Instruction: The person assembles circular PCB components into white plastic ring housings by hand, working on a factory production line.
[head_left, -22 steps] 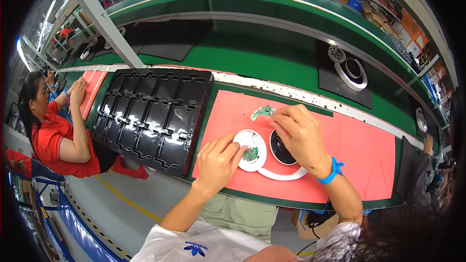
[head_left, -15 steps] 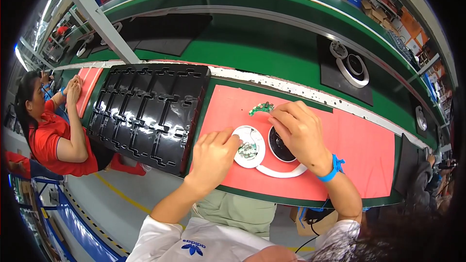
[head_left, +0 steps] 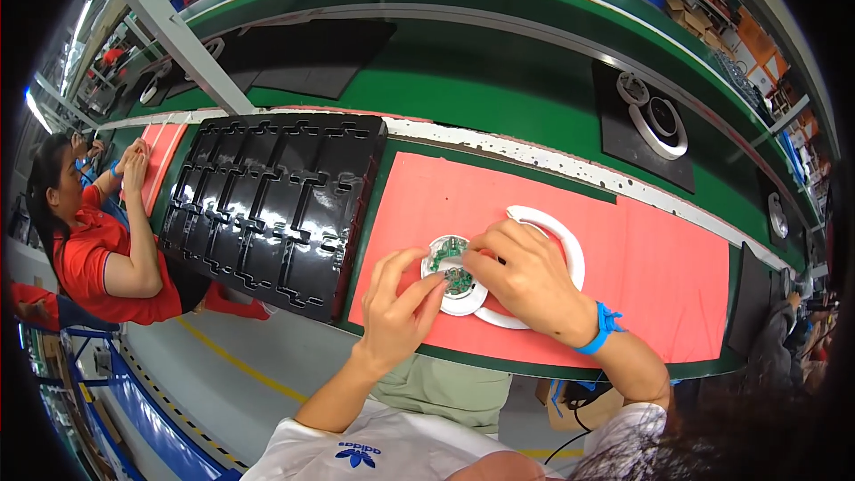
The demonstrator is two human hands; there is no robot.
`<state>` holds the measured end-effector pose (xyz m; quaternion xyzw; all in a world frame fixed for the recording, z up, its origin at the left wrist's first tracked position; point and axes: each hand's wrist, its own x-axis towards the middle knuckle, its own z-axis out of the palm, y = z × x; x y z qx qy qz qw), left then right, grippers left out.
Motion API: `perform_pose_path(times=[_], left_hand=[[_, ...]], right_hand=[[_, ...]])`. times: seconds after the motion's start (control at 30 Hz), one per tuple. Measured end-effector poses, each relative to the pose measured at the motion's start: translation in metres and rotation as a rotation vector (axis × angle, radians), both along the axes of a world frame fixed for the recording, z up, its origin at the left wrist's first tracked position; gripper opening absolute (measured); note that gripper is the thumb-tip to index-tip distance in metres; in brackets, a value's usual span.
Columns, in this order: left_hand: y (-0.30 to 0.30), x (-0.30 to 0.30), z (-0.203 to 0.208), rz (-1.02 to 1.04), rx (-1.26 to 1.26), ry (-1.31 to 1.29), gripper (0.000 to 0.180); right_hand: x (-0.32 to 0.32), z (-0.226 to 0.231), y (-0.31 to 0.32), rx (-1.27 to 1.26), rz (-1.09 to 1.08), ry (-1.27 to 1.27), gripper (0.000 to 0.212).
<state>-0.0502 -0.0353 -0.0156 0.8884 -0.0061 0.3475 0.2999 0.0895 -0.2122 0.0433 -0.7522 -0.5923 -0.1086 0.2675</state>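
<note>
Your right hand (head_left: 530, 281), just right of the frame's centre and below it, has thumb and fingertips pinched on the edge of a curved green circuit board (head_left: 446, 251). That board is over the upper part of a round white housing (head_left: 463, 305), though you cannot tell from here whether it rests inside. A second green board (head_left: 460, 282) sits in the lower part of the housing. Your left hand (head_left: 396, 307) comes up from the lower middle, fingers bent and thumb apart from the forefinger, their tips at the housing's left side; whether they grip it cannot be told. A white ring (head_left: 573, 254) curves from the housing around your right hand, which covers much of it. All this lies on the pink mat (head_left: 659, 276) right of centre. A glossy black tray (head_left: 267, 214) stands left of the mat, and at the far left a co-worker in a red shirt (head_left: 134, 258) has both hands together over another mat (head_left: 165, 156)
</note>
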Motion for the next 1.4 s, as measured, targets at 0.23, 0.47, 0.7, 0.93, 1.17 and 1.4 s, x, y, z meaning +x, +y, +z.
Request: perform_pose_path(times=[0.23, 0.47, 0.7, 0.93, 1.17, 1.4], left_hand=[[0.004, -0.001, -0.007, -0.027, 0.015, 0.009, 0.019], [0.002, -0.001, -0.002, -0.006, -0.073, 0.03, 0.019], [0.006, 0.0, -0.004, -0.035, 0.018, -0.003, 0.019], [0.003, -0.001, -0.001, -0.012, -0.07, 0.002, 0.019], [0.003, 0.0, -0.002, -0.019, -0.005, 0.012, 0.017], [0.002, 0.0, 0.0, 0.004, 0.006, 0.028, 0.015]], right_hand=[[0.004, -0.011, 0.003, -0.007, 0.006, -0.031, 0.021], [0.001, -0.014, 0.005, -0.04, 0.016, -0.048, 0.024], [0.001, -0.01, 0.006, -0.072, 0.021, -0.073, 0.028], [0.005, -0.015, 0.007, -0.058, 0.05, -0.015, 0.03], [-0.002, -0.013, 0.008, -0.097, 0.014, -0.13, 0.032], [-0.006, -0.015, 0.009, -0.13, -0.016, -0.166, 0.032]])
